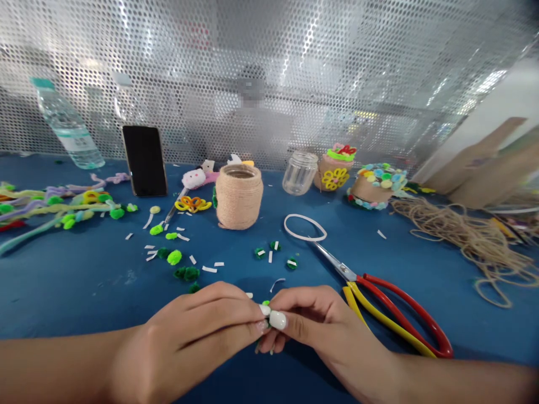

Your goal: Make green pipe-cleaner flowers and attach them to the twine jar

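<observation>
At the front middle, my left hand (210,325) and my right hand (320,325) meet fingertip to fingertip, both pinched closed. Between them shows a bit of a small green pompom (266,303), mostly hidden by the fingers. Just beyond lie dark green pompoms with white strips of tape on them, such as this taped pompom (292,263). Left of these are bright green pompoms (174,257) and loose white strips (209,269). A jar wrapped in beige twine (239,197) stands upright behind the hands.
Red-and-yellow-handled scissors (400,314) lie open beside my right hand, near a white ring (305,227). Behind are a glass jar (299,174), decorated jars (334,168), a phone (144,161) and a bottle (69,126). Loose twine (467,230) is at right, pipe cleaners (54,207) at left.
</observation>
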Tool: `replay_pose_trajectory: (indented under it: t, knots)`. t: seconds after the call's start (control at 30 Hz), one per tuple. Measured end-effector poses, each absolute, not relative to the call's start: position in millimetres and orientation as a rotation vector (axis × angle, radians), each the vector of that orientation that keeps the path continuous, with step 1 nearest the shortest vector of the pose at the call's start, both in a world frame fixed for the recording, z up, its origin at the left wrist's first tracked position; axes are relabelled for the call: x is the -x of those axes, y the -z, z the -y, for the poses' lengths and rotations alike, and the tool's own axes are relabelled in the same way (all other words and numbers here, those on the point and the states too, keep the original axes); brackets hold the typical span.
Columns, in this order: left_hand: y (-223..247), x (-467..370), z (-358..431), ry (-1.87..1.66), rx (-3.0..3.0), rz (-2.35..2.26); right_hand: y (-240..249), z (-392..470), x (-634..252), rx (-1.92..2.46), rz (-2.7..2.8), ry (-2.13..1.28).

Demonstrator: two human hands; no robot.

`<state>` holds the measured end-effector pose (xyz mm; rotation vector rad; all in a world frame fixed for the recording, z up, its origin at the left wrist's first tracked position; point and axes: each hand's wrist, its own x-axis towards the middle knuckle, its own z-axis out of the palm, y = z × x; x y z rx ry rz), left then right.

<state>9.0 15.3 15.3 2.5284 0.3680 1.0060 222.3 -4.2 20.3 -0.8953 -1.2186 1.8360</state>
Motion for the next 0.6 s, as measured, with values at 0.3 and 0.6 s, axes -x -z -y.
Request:
replay_pose_trajectory:
  t: [0.3,0.6]
  knots:
    - [-19.3,-16.7,-9.7,-1.177,-2.731,-0.58,-21.6,4.6,-221.5,0.908,1.209,-1.836]
    - [-20.1,-16.7,-11.4,-1.169,-2.917,-0.483,-23.9,6.1,-221.8,0.961,1.196,-1.867]
